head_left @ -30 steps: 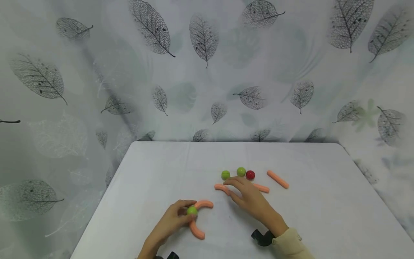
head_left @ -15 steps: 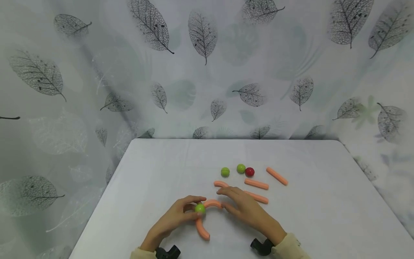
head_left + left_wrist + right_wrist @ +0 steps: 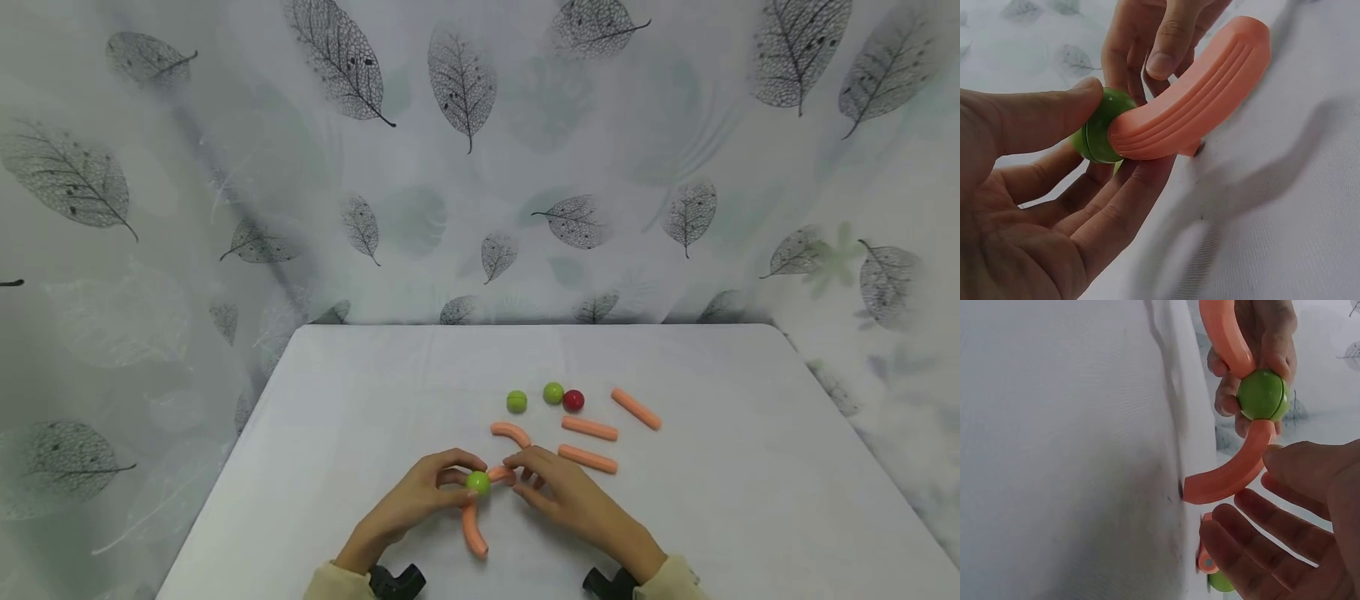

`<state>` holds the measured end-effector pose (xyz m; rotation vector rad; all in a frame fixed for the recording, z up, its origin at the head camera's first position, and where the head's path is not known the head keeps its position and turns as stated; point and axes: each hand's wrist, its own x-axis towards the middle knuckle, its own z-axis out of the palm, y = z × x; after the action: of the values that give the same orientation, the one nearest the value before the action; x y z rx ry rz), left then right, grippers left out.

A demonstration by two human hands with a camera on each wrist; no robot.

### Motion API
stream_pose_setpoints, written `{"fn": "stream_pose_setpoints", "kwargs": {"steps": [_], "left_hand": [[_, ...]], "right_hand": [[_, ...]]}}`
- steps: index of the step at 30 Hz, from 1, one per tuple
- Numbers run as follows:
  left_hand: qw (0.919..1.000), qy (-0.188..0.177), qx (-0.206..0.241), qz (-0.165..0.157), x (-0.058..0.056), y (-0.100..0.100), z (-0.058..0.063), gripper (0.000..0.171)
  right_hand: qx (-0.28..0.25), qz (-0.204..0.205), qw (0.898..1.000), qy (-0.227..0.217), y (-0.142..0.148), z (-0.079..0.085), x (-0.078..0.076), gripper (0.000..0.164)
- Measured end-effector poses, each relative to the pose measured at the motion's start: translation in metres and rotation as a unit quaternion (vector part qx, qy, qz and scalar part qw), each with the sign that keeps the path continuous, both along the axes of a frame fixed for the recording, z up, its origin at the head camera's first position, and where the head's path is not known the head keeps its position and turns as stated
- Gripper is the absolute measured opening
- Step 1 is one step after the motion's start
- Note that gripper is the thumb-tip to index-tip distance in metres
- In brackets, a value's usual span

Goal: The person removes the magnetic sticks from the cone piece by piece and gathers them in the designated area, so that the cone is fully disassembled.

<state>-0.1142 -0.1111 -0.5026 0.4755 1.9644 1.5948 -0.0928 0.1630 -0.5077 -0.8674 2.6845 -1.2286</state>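
Observation:
My left hand (image 3: 431,492) pinches a green ball (image 3: 477,482) between thumb and fingers, just above the white table (image 3: 360,392). Two curved orange pieces are joined to the ball: one (image 3: 474,531) runs toward me, the other (image 3: 501,473) to the right. The left wrist view shows the ball (image 3: 1099,134) with one ribbed orange piece (image 3: 1191,106) stuck to it. My right hand (image 3: 521,477) meets it from the right, fingers nearly straight. Its thumb tip touches the curved piece (image 3: 1229,478) beside the ball (image 3: 1262,395).
Behind the hands lie two green balls (image 3: 516,402) (image 3: 552,392), a red ball (image 3: 573,400), a loose curved orange piece (image 3: 511,432) and three straight orange sticks (image 3: 589,427) (image 3: 587,458) (image 3: 636,408). A leaf-print curtain (image 3: 480,167) walls in the table at the back and sides.
My right hand came back from the loose pieces to the ball assembly. My left hand shifted the assembly slightly right and lifted it.

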Motion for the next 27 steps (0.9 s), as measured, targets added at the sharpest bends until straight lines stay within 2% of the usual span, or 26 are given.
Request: {"fn": "stream_pose_setpoints", "kwargs": {"steps": [4, 9, 19, 23, 27], "left_hand": [[0.9998, 0.000, 0.006, -0.017, 0.000, 0.001, 0.001, 0.036], [0.9995, -0.002, 0.015, -0.028, 0.002, 0.001, 0.002, 0.035], [0.9994, 0.009, 0.030, -0.011, 0.003, 0.001, -0.005, 0.036], [0.9994, 0.015, 0.029, 0.009, 0.003, 0.002, -0.008, 0.039], [0.9991, 0.019, 0.023, 0.029, 0.002, 0.004, -0.010, 0.039]], "right_hand": [[0.001, -0.011, 1.000, 0.011, -0.003, -0.002, 0.002, 0.033], [0.002, -0.004, 1.000, 0.030, -0.006, -0.007, 0.004, 0.036], [-0.004, -0.005, 0.999, 0.034, -0.006, -0.008, 0.006, 0.036], [-0.002, -0.019, 0.999, 0.034, -0.009, -0.007, 0.007, 0.032], [0.008, -0.040, 0.998, 0.057, -0.013, -0.008, 0.010, 0.027]]}}
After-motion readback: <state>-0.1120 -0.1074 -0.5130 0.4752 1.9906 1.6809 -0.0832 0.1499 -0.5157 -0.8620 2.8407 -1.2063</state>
